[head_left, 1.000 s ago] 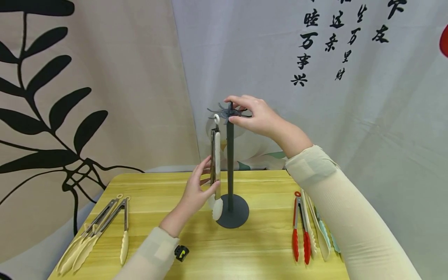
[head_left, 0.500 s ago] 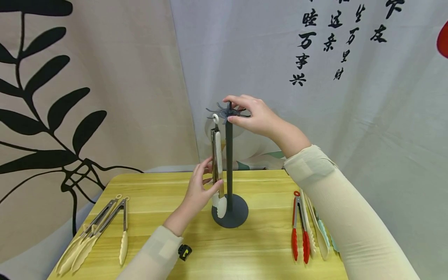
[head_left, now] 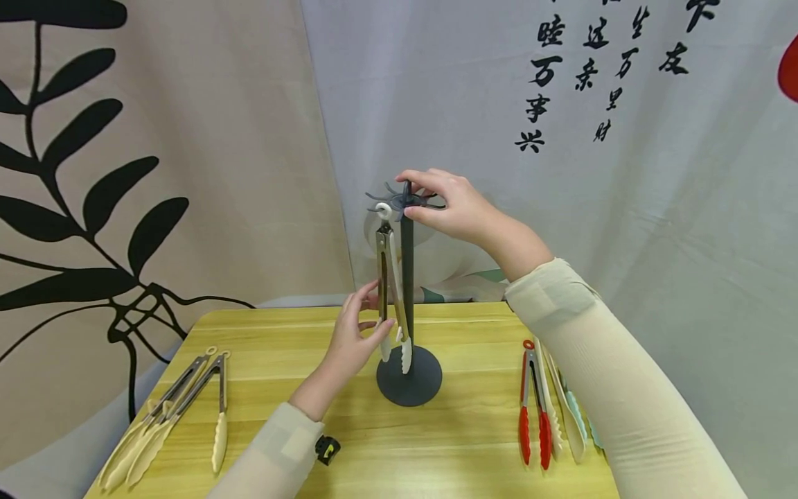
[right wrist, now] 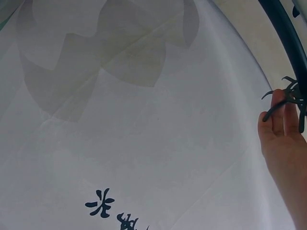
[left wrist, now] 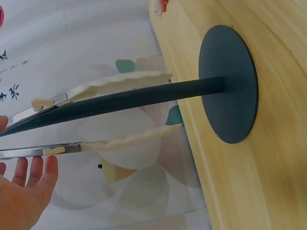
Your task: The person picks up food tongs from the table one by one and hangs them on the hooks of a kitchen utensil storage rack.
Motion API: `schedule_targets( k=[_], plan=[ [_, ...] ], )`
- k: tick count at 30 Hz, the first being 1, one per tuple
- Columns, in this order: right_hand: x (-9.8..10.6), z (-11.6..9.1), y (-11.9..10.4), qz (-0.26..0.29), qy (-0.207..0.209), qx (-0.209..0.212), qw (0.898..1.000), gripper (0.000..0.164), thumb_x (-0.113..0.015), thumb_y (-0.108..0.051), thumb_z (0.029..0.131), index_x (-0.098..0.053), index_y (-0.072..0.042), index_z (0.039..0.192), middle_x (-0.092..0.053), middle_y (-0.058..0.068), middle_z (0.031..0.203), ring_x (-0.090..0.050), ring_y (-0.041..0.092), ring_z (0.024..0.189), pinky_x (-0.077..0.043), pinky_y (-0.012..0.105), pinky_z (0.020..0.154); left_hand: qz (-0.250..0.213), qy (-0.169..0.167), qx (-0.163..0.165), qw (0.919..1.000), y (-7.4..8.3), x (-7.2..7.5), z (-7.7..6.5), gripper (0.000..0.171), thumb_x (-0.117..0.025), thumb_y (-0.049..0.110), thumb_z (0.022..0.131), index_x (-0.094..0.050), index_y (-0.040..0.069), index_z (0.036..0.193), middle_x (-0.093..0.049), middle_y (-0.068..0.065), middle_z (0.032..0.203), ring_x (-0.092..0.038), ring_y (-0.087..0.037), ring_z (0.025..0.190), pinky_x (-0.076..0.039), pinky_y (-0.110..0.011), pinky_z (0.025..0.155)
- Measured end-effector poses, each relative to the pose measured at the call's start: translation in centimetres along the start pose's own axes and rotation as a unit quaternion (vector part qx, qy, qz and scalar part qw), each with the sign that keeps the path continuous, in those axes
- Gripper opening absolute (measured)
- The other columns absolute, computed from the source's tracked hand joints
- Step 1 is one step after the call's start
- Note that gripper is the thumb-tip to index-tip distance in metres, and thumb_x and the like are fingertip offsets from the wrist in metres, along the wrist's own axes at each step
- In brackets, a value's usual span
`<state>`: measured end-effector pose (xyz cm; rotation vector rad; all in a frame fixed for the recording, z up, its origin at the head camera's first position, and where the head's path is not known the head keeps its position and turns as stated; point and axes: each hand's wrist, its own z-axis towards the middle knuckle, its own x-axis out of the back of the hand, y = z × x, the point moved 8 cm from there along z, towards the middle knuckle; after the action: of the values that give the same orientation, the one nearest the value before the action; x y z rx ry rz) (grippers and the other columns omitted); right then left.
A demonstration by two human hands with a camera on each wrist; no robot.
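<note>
A dark metal stand [head_left: 407, 277] with a round base [left wrist: 229, 115] and curved hooks [head_left: 379, 197] at its top stands upright on the table. From a left hook hangs a pair of white-tipped metal tongs [head_left: 383, 267] by its white ring [head_left: 383, 211], tips down, its two arms spread. My left hand [head_left: 348, 343] is beside the tongs, thumb in front and fingers behind. In the left wrist view the extended fingers [left wrist: 47, 175] touch one arm of the tongs. My right hand [head_left: 458, 201] grips the top of the stand, thumb and fingers around the hooks.
Several cream-tipped tongs [head_left: 168, 409] lie at the table's left. Red tongs [head_left: 545, 430] lie at the right, beside cream and pale green ones [head_left: 576, 409] partly hidden by my right sleeve. A printed curtain [head_left: 249, 138] hangs behind the wooden table [head_left: 486, 416].
The hanging tongs have turned and their arms have spread apart, the tips now further apart. My left hand has shifted only slightly. The right hand stays at the stand's top.
</note>
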<state>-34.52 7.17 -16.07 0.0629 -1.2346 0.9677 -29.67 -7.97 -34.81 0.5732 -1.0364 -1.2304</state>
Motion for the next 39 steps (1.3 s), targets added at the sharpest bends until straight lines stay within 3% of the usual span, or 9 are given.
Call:
schedule_targets(
  k=[2, 5, 9, 16, 22, 27, 32, 39],
  plan=[
    [0.0, 0.0, 0.0, 0.001, 0.000, 0.000, 1.000, 0.050, -0.060, -0.031, 0.092, -0.046, -0.027, 0.140, -0.052, 0.003, 0.129, -0.048, 0.020, 0.119, -0.040, 0.044, 0.100, -0.004, -0.004, 0.008, 1.0000, 0.6, 0.1, -0.2, 0.065, -0.067, 0.008, 0.087, -0.036, 0.012, 0.144, -0.047, -0.021, 0.121, -0.049, -0.036, 0.116, -0.050, -0.052, 0.088],
    [0.0, 0.0, 0.0, 0.002, 0.000, 0.001, 1.000, 0.050, -0.060, -0.031, 0.092, -0.046, -0.027, 0.140, -0.053, 0.003, 0.129, -0.048, 0.020, 0.119, -0.040, 0.044, 0.100, -0.007, -0.005, 0.013, 0.9999, 0.1, 0.2, -0.2, 0.064, -0.066, 0.006, 0.087, -0.036, 0.007, 0.144, -0.046, -0.026, 0.122, -0.047, -0.041, 0.117, -0.048, -0.056, 0.089],
    [-0.1, 0.0, 0.0, 0.002, -0.001, 0.002, 1.000, 0.050, -0.060, -0.031, 0.092, -0.046, -0.027, 0.140, -0.053, 0.003, 0.129, -0.049, 0.020, 0.119, -0.040, 0.044, 0.100, -0.002, 0.003, 0.014, 0.9999, -2.3, 0.3, 0.0, 0.064, -0.067, 0.010, 0.087, -0.037, 0.015, 0.143, -0.048, -0.020, 0.122, -0.049, -0.036, 0.116, -0.049, -0.053, 0.089],
    [-0.1, -0.1, 0.1, 0.003, -0.003, -0.005, 1.000, 0.050, -0.059, -0.031, 0.092, -0.045, -0.029, 0.140, -0.052, 0.002, 0.129, -0.048, 0.020, 0.120, -0.041, 0.044, 0.099, 0.007, 0.010, 0.010, 0.9999, -2.9, 0.8, -0.4, 0.060, -0.066, 0.016, 0.089, -0.039, 0.021, 0.141, -0.049, -0.010, 0.123, -0.050, -0.028, 0.114, -0.049, -0.050, 0.090],
    [0.0, -0.2, 0.0, 0.005, -0.002, -0.005, 1.000, 0.050, -0.059, -0.031, 0.093, -0.045, -0.028, 0.140, -0.052, 0.003, 0.130, -0.047, 0.022, 0.121, -0.041, 0.044, 0.099, 0.009, 0.015, 0.020, 0.9997, -3.7, 1.3, -0.7, 0.059, -0.066, 0.019, 0.089, -0.039, 0.024, 0.141, -0.048, -0.013, 0.125, -0.048, -0.027, 0.115, -0.047, -0.052, 0.093],
    [0.0, -0.1, 0.0, 0.007, -0.001, -0.004, 1.000, 0.049, -0.059, -0.030, 0.092, -0.046, -0.027, 0.140, -0.052, 0.003, 0.129, -0.047, 0.023, 0.121, -0.041, 0.044, 0.100, 0.012, 0.023, 0.030, 0.9992, -4.2, 2.0, -1.1, 0.059, -0.067, 0.017, 0.088, -0.040, 0.024, 0.140, -0.048, -0.011, 0.125, -0.049, -0.024, 0.115, -0.047, -0.050, 0.094],
    [0.0, -0.1, -0.1, 0.008, -0.001, -0.006, 1.000, 0.049, -0.060, -0.029, 0.092, -0.046, -0.027, 0.139, -0.053, 0.003, 0.128, -0.048, 0.021, 0.119, -0.041, 0.043, 0.099, 0.015, 0.032, 0.037, 0.9987, -5.0, 3.0, -1.6, 0.057, -0.067, 0.022, 0.089, -0.041, 0.021, 0.140, -0.048, -0.007, 0.125, -0.048, -0.028, 0.117, -0.045, -0.052, 0.094],
    [0.0, -0.1, -0.1, 0.005, -0.005, -0.009, 1.000, 0.050, -0.059, -0.030, 0.092, -0.045, -0.028, 0.140, -0.052, 0.003, 0.129, -0.047, 0.020, 0.119, -0.041, 0.044, 0.099, 0.067, 0.027, 0.065, 0.9953, -6.9, 4.7, -2.8, 0.063, -0.065, 0.026, 0.090, -0.034, 0.018, 0.145, -0.045, -0.008, 0.133, -0.046, -0.029, 0.121, -0.044, -0.052, 0.096]
  ],
)
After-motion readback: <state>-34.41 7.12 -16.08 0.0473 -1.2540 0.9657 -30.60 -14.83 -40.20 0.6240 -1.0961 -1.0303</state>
